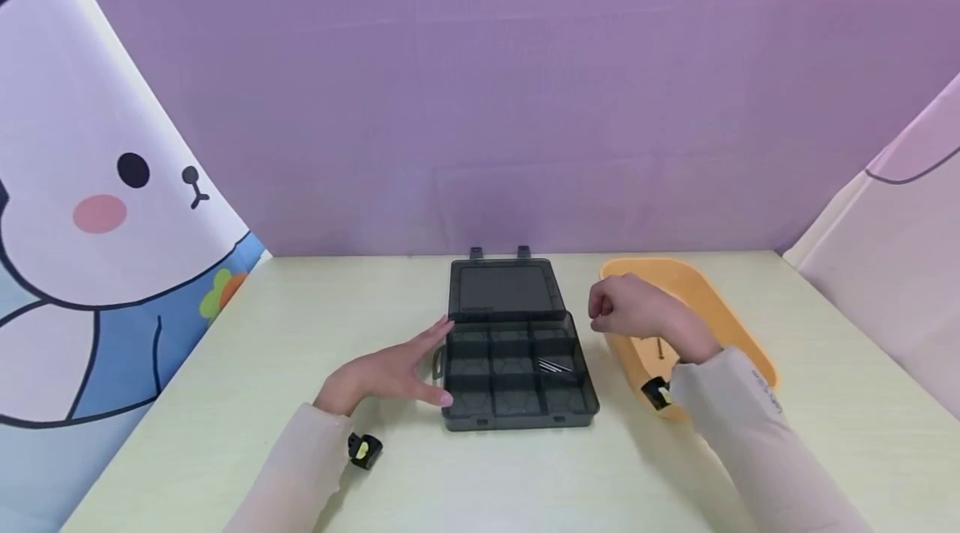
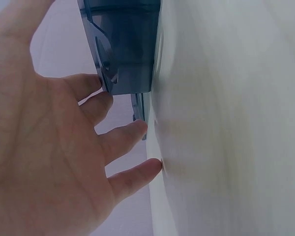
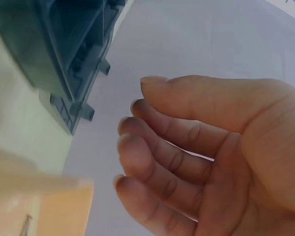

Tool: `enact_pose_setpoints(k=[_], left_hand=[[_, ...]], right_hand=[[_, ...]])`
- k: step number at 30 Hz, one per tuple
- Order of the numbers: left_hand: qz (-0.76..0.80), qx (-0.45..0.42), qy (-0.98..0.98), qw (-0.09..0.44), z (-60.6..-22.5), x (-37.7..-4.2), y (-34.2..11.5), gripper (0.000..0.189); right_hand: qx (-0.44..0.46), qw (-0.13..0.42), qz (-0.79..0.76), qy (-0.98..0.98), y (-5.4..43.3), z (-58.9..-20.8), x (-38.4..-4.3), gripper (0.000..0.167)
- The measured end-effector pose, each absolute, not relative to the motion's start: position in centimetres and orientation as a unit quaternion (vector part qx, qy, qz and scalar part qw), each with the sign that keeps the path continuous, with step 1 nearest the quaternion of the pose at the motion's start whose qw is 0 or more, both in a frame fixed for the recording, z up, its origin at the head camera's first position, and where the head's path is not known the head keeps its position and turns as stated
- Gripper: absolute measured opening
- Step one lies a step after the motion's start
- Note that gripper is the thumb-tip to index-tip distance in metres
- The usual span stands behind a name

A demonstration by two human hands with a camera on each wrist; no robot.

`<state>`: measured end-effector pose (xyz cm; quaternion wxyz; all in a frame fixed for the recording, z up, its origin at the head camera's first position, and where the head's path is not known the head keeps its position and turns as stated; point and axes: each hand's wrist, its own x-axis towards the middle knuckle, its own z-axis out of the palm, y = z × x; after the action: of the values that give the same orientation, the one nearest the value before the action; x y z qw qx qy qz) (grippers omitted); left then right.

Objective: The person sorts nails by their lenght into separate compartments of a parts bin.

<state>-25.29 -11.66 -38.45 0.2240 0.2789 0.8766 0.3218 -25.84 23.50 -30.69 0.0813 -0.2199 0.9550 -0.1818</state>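
A dark translucent divided box [image 1: 504, 422] stands with its lid [image 1: 506, 287] folded back. Several thin silvery pieces, perhaps screws or nails, lie in its right-hand middle compartment. My left hand [image 1: 390, 375] is at the box's left side, fingers spread, with fingertips at its wall in the left wrist view. Between the box and an orange tray [image 1: 720, 312], my right hand [image 1: 637, 306] hovers over the tray's left rim. Its fingers bend loosely, with nothing visible between thumb and fingertips in the right wrist view. Inside the tray are screws [image 3: 26, 225], partly hidden by my right arm.
The pale tabletop [image 1: 315, 300] runs back to a purple cloth [image 1: 487, 100]. A cartoon-printed cloth [image 1: 97, 266] hangs at the left, and a pale one [image 1: 900, 266] at the right. Two lid latches [image 1: 523, 251] stick up at the lid's far edge.
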Motion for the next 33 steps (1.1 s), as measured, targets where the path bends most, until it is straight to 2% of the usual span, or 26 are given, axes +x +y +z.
enact_pose_setpoints(k=[15,26,33], left_hand=[[0.314,0.28,0.88,0.218,-38.3,-25.4,-11.9,0.111],[0.315,0.288,0.877,0.219,-38.5,-25.5,-11.8,0.11],[0.319,0.288,0.875,0.224,-38.4,-25.5,-11.6,0.112]], right_hand=[[-0.194,0.121,-0.186,0.956,27.3,-30.0,-27.3,0.009],[-0.196,0.135,-0.207,0.949,29.0,-32.4,-29.4,0.014],[-0.236,0.135,-0.228,0.935,29.7,-34.4,-30.8,0.02]])
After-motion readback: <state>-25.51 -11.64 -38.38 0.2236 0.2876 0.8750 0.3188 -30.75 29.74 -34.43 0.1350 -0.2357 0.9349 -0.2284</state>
